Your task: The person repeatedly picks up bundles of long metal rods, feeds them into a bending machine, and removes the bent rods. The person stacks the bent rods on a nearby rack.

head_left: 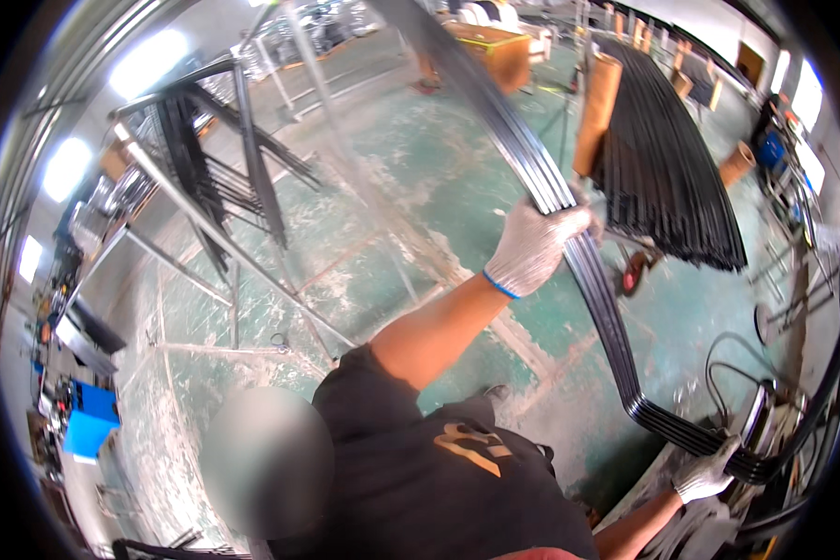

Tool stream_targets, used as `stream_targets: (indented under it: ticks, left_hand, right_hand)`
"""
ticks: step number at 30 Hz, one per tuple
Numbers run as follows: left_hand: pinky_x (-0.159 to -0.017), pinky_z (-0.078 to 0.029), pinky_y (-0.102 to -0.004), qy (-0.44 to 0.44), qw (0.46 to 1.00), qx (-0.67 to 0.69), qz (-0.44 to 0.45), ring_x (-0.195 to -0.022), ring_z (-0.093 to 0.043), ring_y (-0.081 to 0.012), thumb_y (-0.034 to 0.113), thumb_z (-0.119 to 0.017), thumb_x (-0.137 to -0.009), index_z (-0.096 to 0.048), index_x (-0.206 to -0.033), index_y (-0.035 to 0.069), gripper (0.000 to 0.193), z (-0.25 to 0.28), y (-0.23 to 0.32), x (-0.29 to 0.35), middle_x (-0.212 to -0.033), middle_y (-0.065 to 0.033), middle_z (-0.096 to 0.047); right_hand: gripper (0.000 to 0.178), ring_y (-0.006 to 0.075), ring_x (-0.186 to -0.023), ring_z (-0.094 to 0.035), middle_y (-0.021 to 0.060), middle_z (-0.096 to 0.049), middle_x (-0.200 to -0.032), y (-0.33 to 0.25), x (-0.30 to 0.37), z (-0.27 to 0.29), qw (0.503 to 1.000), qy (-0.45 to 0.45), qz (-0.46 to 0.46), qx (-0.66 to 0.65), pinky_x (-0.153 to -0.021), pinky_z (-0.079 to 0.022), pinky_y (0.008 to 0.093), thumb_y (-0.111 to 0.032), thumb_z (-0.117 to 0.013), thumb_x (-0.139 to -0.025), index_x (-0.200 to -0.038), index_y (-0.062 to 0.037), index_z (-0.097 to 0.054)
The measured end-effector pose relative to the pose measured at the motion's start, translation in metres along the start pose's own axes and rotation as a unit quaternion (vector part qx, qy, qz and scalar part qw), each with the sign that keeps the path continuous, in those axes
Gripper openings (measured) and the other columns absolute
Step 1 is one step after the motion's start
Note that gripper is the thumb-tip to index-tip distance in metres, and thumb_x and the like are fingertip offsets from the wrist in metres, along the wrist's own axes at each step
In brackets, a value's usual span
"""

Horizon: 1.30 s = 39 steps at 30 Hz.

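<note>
Several black bent metal tubes (599, 303) lie side by side in one bundle. It slants from the top middle down past my torso, bends at the lower right and curves up along the right edge. My left hand (537, 245), in a white knit glove with a blue cuff, is closed around the straight stretch, arm reaching forward. At the lower right my right hand (707, 474), also gloved, grips the bundle between its two bends. The far end is blurred near the top edge.
Right of the bundle, a dense stack of black tubes (667, 159) hangs beside an upright cardboard-wrapped post (595, 117). A metal rack (243, 271) holding dark tubes (182, 159) stands left. A brown box (490, 56) is at the back, a blue bin (91, 418) far left. Cables (719, 364) loop at right.
</note>
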<state>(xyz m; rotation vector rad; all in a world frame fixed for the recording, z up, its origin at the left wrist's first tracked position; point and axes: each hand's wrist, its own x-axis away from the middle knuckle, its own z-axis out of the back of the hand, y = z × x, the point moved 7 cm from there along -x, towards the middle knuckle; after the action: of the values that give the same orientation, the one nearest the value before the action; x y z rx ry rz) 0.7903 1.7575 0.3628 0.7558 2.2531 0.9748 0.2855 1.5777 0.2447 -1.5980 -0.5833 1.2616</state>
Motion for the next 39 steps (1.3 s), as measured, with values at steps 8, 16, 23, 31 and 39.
stream_targets:
  ticks: [8,16,23,31,39]
  left_hand:
    - [-0.071,-0.06,-0.0472,0.185,0.972,-0.036,-0.14,-0.075,-0.071,-0.0325,0.002,-0.062,-0.089,-0.061,-0.101,-0.001,0.012,0.206,0.169,-0.011,-0.082,-0.0165,-0.068]
    - [-0.1,-0.049,-0.0388,0.234,0.941,0.02,-0.245,-0.096,-0.065,-0.0298,0.006,-0.047,-0.099,-0.066,-0.102,-0.008,0.024,0.432,0.323,-0.072,-0.099,-0.0195,-0.07]
    - [-0.124,-0.03,-0.0472,0.335,0.885,0.093,-0.308,-0.146,-0.042,-0.0328,0.034,-0.057,-0.104,-0.041,-0.149,-0.008,0.064,0.523,0.361,-0.009,-0.156,-0.0196,-0.046]
    - [-0.086,-0.048,-0.0339,0.261,0.965,0.002,-0.002,-0.094,-0.061,-0.0209,0.044,-0.064,-0.1,-0.065,-0.11,0.003,0.041,0.522,0.098,-0.011,-0.106,-0.0093,-0.066]
    - [-0.079,-0.048,-0.0364,0.214,0.96,0.043,0.176,-0.093,-0.062,-0.0237,0.035,-0.061,-0.104,-0.065,-0.11,0.006,0.029,0.326,-0.07,-0.14,-0.102,-0.0093,-0.068]
  right_hand:
    - [0.045,0.0242,-0.1,-0.07,0.0192,-0.072,-0.123,-0.196,0.034,-0.271,0.975,-0.142,0.147,0.087,-0.096,-0.052,0.0388,-0.026,-0.064,-0.104,-0.13,0.0101,-0.063]
    - [0.04,0.0245,-0.095,-0.068,0.0145,-0.069,-0.105,-0.588,0.195,-0.516,0.847,-0.378,0.372,-0.033,-0.092,-0.055,0.0387,-0.036,-0.06,-0.103,-0.123,-0.0012,-0.061]
    - [0.025,0.0335,-0.081,-0.073,0.0138,-0.072,-0.082,-0.517,0.341,-0.575,0.696,-0.41,0.552,-0.208,-0.073,-0.059,0.046,-0.027,-0.074,-0.085,-0.1,-0.0071,-0.071]
    - [0.041,0.0377,-0.104,-0.072,0.0197,-0.074,-0.109,-0.112,0.042,-0.625,0.834,-0.297,0.196,0.421,-0.09,-0.058,0.047,-0.04,-0.075,-0.086,-0.109,-0.0065,-0.072]
    - [0.077,0.0321,-0.119,-0.067,0.0159,-0.072,-0.123,0.026,-0.112,-0.62,0.763,-0.28,0.035,0.582,-0.1,-0.052,0.0413,-0.071,-0.073,-0.08,-0.116,-0.0034,-0.075]
